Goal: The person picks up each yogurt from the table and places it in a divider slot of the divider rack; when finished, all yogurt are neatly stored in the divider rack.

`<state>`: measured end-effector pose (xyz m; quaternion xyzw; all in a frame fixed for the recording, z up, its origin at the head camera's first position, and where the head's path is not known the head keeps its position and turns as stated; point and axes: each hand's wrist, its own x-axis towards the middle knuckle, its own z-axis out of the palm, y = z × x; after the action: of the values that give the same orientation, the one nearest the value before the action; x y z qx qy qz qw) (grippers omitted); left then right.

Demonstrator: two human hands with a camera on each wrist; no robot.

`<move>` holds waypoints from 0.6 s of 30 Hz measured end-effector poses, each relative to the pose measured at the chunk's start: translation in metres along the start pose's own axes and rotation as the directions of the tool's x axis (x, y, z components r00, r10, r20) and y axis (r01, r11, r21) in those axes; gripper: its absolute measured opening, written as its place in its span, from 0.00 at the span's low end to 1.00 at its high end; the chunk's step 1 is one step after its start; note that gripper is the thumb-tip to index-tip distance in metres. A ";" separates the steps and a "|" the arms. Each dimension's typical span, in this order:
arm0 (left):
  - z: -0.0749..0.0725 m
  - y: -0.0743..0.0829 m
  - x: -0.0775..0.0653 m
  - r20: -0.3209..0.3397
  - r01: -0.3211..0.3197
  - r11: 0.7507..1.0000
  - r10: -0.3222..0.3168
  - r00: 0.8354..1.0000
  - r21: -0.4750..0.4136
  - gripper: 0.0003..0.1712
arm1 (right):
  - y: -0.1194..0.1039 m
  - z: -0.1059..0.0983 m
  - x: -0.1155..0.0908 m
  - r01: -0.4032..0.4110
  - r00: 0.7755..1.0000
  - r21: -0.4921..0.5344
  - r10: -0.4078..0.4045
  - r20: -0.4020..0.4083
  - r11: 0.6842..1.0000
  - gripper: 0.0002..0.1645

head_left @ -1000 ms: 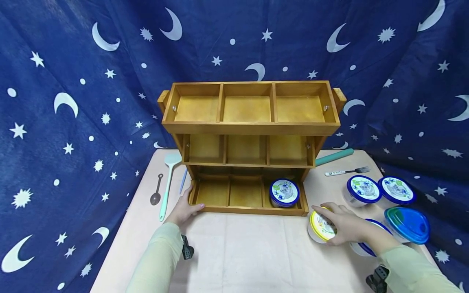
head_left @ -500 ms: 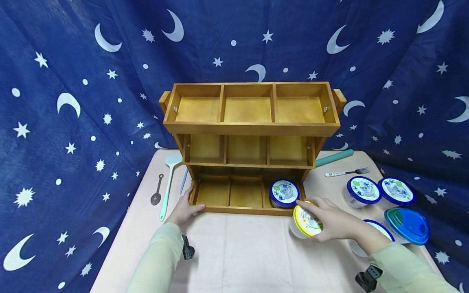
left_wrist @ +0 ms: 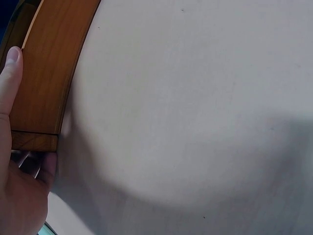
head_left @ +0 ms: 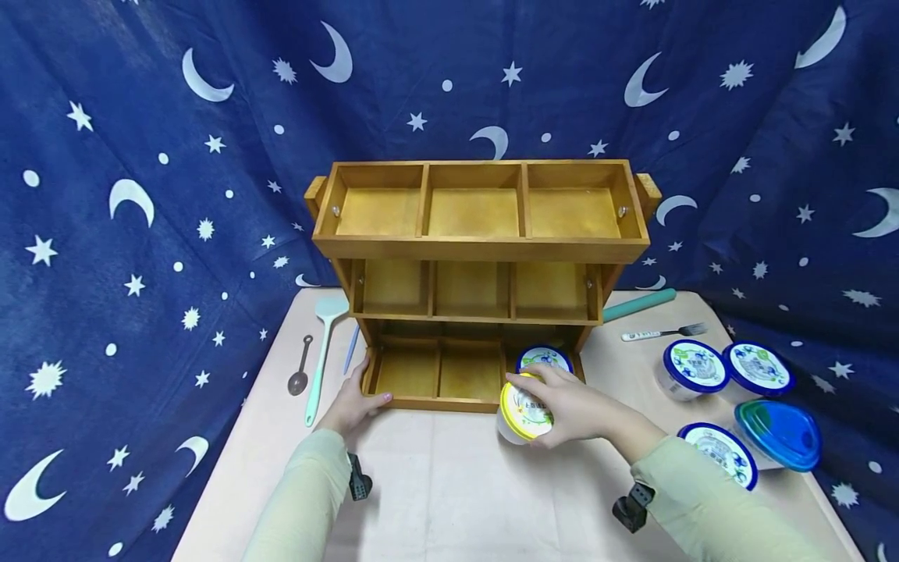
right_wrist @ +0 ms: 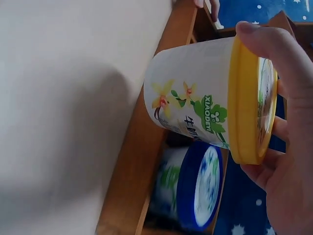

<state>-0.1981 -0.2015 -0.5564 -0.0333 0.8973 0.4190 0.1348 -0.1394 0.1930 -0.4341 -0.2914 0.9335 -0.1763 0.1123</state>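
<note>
A three-tier wooden organizer box (head_left: 481, 248) stands in the middle of the table in the head view. At the front left corner of its bottom tier, my left hand (head_left: 353, 403) holds on, thumb along the front board and fingers around the end, as the left wrist view shows. A tub with a yellow lid (right_wrist: 195, 93) and printed flowers is gripped by the rim in my right hand (head_left: 567, 406). That tub hangs before the front edge of the bottom tier. Behind it a blue-lidded tub (right_wrist: 198, 186) sits in the bottom tier's right compartment, partly hidden in the head view.
On the right lie several blue-lidded tubs (head_left: 697, 365), a container with a blue translucent lid (head_left: 779, 434), a fork (head_left: 663, 332) and a teal stick (head_left: 641, 304). A brown spoon (head_left: 299, 381), a mint spatula (head_left: 321, 367) and a blue stick (head_left: 352, 348) lie left.
My right hand has carried the yellow-lidded tub left, from beside the blue-lidded tubs to the front of the bottom tier. My left hand stays on the corner.
</note>
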 end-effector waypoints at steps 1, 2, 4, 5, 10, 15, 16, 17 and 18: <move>0.000 0.000 0.000 0.000 0.001 1.000 -0.001 1.000 -0.001 0.56 | -0.002 0.001 0.005 0.003 1.000 0.005 -0.003 -0.002 1.000 0.57; 0.000 0.001 -0.001 -0.002 0.004 1.000 -0.004 1.000 -0.004 0.56 | -0.005 0.001 0.010 0.008 1.000 0.010 -0.008 -0.005 1.000 0.57; -0.001 0.001 -0.001 -0.005 0.002 1.000 -0.002 1.000 -0.007 0.56 | -0.008 0.002 0.019 0.022 1.000 0.017 -0.022 -0.007 1.000 0.57; -0.001 0.001 -0.001 -0.006 -0.003 1.000 0.003 1.000 -0.005 0.56 | -0.010 0.002 0.023 0.028 1.000 0.024 -0.027 -0.007 0.999 0.57; -0.001 0.002 -0.001 -0.009 -0.004 1.000 0.004 1.000 -0.002 0.56 | -0.014 0.002 0.041 0.047 0.999 0.033 -0.047 -0.016 0.998 0.57; -0.001 0.003 -0.001 -0.013 -0.020 1.000 0.020 1.000 -0.006 0.56 | -0.012 0.004 0.055 0.022 0.999 0.055 -0.020 -0.035 0.998 0.58; -0.001 0.003 -0.001 -0.013 -0.021 1.000 0.021 1.000 -0.009 0.56 | -0.011 0.004 0.057 0.018 0.999 0.065 -0.015 -0.044 0.998 0.58; -0.001 0.003 -0.001 -0.014 -0.023 1.000 0.023 1.000 -0.010 0.56 | -0.010 0.005 0.060 0.010 0.998 0.068 -0.006 -0.055 0.998 0.58; -0.001 0.003 -0.001 -0.014 -0.024 1.000 0.024 1.000 -0.010 0.56 | -0.010 0.005 0.063 0.002 0.998 0.079 0.003 -0.064 0.997 0.59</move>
<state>-0.1980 -0.2004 -0.5535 -0.0263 0.8964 0.4250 0.1232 -0.1836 0.1475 -0.4417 -0.2805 0.9291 -0.2222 0.0936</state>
